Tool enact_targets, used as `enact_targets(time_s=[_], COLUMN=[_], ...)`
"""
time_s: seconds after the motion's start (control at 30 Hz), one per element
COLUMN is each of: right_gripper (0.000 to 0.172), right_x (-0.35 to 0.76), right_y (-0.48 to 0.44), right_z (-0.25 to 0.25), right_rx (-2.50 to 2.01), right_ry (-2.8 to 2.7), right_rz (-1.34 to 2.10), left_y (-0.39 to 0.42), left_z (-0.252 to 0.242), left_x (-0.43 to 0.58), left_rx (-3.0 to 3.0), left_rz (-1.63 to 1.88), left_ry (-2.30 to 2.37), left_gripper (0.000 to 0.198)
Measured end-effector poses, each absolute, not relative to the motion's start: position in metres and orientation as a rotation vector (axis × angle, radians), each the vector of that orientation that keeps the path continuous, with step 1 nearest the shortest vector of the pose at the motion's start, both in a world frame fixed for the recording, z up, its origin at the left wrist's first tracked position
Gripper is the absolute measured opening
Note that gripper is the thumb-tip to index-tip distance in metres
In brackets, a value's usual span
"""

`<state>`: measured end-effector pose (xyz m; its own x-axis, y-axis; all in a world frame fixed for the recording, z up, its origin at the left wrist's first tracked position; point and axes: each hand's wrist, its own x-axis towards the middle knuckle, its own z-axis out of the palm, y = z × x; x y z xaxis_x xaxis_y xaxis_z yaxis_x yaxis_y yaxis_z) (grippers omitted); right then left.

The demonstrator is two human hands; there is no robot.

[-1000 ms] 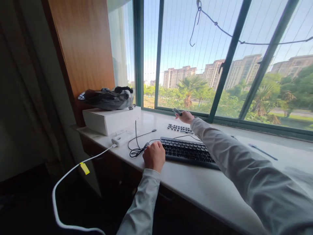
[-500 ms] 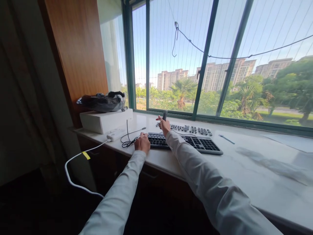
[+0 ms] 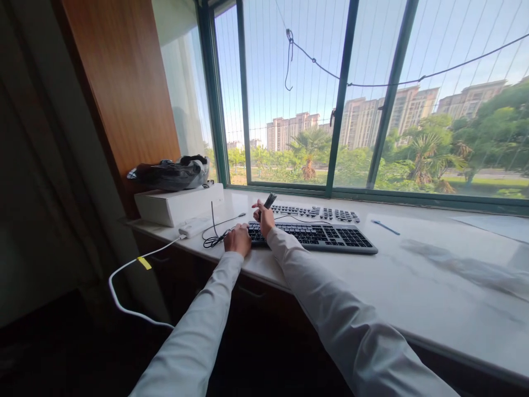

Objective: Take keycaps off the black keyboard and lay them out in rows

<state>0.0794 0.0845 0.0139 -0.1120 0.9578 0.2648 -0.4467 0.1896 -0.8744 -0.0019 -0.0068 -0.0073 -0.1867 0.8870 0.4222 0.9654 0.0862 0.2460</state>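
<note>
Pale stone runs along under the big window as your worktop [image 3: 413, 275], and the dark keyboard [image 3: 318, 236] lies on it in front of you; take that keyboard as the landmark. Your left hand [image 3: 237, 240] sits at the keyboard's left end, fingers curled into a loose fist, touching or just beside its edge; you cannot tell from this angle whether it grips anything. Your right hand [image 3: 264, 218] hovers over the keyboard's left rear corner, fingers pinched closed around a small dark tool [image 3: 270, 200] whose upper end sticks up and tilts toward the window. Behind the keyboard, nearer the glass, loose keycaps [image 3: 314, 212] lie in rows. Left of the keyboard a thin black cable [image 3: 217, 236] is coiled beside your left hand, then a small white adapter [image 3: 194, 226] with a white cord [image 3: 124, 275] dropping off the worktop edge. Farther left stands a white box [image 3: 177, 203] with a dark bag [image 3: 169, 173] on top. Right of the keyboard, well apart, lies a blue pen [image 3: 385, 227]
</note>
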Motion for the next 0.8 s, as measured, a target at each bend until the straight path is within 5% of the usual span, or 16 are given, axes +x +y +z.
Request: enact_targets(time_s=[0.8], right_gripper=[0.039], right_x=[0.066], right_y=[0.097], right_z=[0.016], right_rx=[-0.593], right_ry=[-0.938], right_rz=[1.527], left_y=[-0.010], left_z=[-0.001], left_x=[0.001], left_rx=[-1.878], left_rz=[-0.648], left_ry=[-2.241], left_gripper=[0.034])
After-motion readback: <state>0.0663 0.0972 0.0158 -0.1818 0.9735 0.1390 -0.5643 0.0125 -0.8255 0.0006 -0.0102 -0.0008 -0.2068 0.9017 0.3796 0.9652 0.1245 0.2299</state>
